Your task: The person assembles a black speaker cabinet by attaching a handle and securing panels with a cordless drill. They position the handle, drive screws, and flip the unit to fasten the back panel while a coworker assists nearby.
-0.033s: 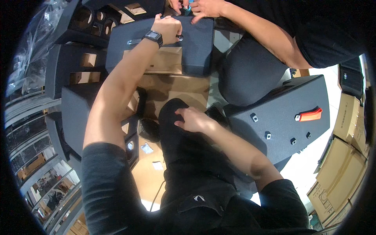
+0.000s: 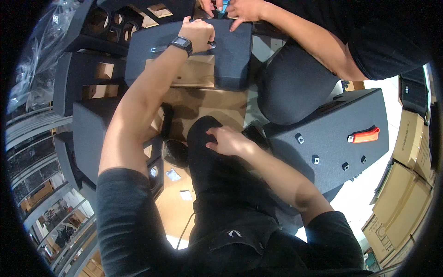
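A dark grey box-shaped cabinet [image 2: 233, 60] with a rectangular cut-out lies in front of me, at the far side. My left hand [image 2: 197, 35], with a watch on its wrist, rests on its top face with fingers curled down. A small dark round piece [image 2: 212, 45] shows by the fingertips; what the fingers grip is hidden. On the left, a shiny metal piece [image 2: 159, 49] sits on the same face, partly behind my wrist. My right hand [image 2: 226, 141] lies loosely on my knee, fingers apart and holding nothing.
A co-worker's hands [image 2: 244, 10] work at the cabinet's far edge with something blue. To the right, another dark cabinet [image 2: 332, 120] carries an orange-handled tool [image 2: 364, 135] and several small metal pieces. More cabinets [image 2: 74, 78] stand left; cardboard boxes [image 2: 399, 205] stand right.
The co-worker's near hand has shifted very slightly at the cabinet's far edge. Both my hands stay where they were.
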`<state>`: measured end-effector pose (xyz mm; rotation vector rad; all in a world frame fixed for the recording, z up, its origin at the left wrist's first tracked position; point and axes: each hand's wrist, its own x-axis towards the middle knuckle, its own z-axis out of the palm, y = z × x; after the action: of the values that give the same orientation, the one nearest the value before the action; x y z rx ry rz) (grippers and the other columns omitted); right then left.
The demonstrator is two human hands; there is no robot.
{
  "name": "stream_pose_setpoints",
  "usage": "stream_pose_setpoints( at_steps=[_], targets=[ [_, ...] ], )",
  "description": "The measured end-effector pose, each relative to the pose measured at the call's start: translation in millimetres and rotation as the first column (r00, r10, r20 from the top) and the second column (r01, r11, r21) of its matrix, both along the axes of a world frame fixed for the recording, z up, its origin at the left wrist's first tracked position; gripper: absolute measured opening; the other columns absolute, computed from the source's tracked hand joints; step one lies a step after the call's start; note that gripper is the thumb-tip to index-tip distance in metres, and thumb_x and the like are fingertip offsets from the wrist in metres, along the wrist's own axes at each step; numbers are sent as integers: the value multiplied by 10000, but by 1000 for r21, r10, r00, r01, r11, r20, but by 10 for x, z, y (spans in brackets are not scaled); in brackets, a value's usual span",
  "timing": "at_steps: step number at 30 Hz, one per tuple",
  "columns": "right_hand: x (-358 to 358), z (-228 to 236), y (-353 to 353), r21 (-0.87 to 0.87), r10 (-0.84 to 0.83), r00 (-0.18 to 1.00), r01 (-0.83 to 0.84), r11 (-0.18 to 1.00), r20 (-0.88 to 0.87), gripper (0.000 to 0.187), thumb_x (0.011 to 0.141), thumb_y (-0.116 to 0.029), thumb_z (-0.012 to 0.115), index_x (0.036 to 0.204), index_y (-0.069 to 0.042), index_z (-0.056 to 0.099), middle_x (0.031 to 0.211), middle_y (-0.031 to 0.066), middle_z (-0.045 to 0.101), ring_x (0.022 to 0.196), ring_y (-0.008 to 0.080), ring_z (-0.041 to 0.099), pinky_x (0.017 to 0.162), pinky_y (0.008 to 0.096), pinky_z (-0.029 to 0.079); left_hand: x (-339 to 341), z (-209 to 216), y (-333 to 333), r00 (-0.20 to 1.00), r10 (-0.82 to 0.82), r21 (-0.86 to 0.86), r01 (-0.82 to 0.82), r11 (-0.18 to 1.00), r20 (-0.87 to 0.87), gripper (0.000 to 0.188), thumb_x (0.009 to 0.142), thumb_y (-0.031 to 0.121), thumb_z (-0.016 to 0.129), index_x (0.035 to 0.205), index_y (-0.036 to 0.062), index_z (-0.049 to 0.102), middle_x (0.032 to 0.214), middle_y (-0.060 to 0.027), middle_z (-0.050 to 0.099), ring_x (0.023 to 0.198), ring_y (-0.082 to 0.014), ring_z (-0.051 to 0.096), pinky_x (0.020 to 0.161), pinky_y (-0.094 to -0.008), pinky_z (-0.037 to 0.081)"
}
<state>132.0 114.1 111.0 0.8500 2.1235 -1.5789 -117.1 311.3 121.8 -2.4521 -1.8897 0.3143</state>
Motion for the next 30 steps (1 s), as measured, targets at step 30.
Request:
stream_pose_setpoints(
  at_steps=[30],
  targets=[
    [34, -96, 88, 151, 7, 992, 12, 988, -124, 533, 965, -334, 713, 1372, -3, 616, 1273, 273, 691, 1228, 421, 644, 1096, 484, 503, -66, -246, -211, 922, 26, 201, -112, 973, 385, 86, 848, 301, 827, 906, 238, 821, 994, 105, 743, 1141, -168, 641, 1054, -502, 406]
  ],
)
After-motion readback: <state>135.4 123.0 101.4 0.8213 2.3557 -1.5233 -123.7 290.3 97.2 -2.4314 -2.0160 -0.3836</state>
